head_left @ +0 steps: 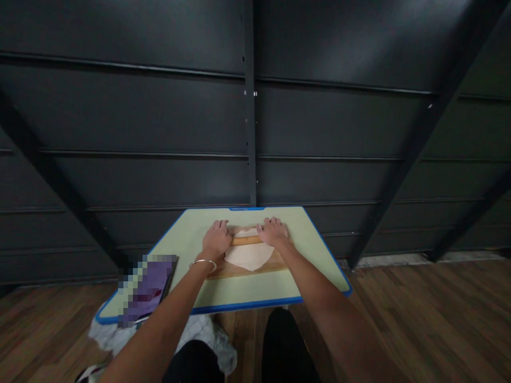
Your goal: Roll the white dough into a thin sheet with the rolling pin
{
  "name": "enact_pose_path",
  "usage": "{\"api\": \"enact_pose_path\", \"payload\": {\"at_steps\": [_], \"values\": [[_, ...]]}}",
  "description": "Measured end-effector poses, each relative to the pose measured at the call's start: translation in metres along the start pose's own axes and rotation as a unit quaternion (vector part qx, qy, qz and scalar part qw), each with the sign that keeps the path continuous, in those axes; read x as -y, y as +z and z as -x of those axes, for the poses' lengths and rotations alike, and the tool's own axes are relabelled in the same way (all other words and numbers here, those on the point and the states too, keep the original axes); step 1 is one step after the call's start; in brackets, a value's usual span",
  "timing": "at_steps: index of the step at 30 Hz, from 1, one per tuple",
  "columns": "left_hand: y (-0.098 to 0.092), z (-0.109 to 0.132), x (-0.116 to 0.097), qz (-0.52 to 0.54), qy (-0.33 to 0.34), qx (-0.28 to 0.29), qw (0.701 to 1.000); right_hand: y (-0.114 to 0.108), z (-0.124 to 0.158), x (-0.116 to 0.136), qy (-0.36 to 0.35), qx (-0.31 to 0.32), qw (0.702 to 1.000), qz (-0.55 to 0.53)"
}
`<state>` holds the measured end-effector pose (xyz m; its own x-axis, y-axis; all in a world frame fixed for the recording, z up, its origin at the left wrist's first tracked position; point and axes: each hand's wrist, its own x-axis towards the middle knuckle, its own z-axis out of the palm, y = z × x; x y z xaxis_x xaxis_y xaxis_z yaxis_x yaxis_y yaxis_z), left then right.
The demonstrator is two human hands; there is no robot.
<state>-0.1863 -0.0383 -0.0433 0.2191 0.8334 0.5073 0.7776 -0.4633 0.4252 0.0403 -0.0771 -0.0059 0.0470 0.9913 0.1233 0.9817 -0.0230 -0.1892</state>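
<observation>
A wooden rolling pin (246,241) lies crosswise over a flat, pale sheet of dough (249,258). Beneath the dough is a brown wooden board (279,261). My left hand (216,238) is closed over the pin's left end, and a thin bangle circles that wrist. Over the pin's right end my right hand (273,232) is closed in the same way. The dough shows on both the near and far sides of the pin, with its near edge rounded to a blunt point.
The board rests on a pale green table (247,292) with a blue rim. At the table's left edge lies a flat purple object (149,290), partly pixelated. White cloth (211,340) hangs or lies below the near edge. A dark panelled wall (159,117) stands behind.
</observation>
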Motion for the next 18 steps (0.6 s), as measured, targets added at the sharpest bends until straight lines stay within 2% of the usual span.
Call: {"api": "enact_pose_path", "payload": {"at_steps": [4, 8, 14, 18], "values": [[0.005, 0.000, 0.010, -0.030, 0.008, 0.023, 0.999, 0.000, -0.002, 0.000, 0.008, 0.009, 1.000, -0.002], [0.003, 0.003, 0.009, -0.079, 0.015, 0.049, 0.995, -0.002, 0.002, 0.000, 0.007, 0.010, 1.000, -0.002], [-0.010, 0.015, -0.008, -0.173, -0.047, 0.136, 0.974, -0.005, 0.013, 0.000, 0.002, 0.005, 1.000, -0.003], [-0.014, 0.014, -0.003, -0.160, -0.037, 0.193, 0.967, -0.006, 0.020, 0.000, -0.008, -0.008, 1.000, -0.002]]}}
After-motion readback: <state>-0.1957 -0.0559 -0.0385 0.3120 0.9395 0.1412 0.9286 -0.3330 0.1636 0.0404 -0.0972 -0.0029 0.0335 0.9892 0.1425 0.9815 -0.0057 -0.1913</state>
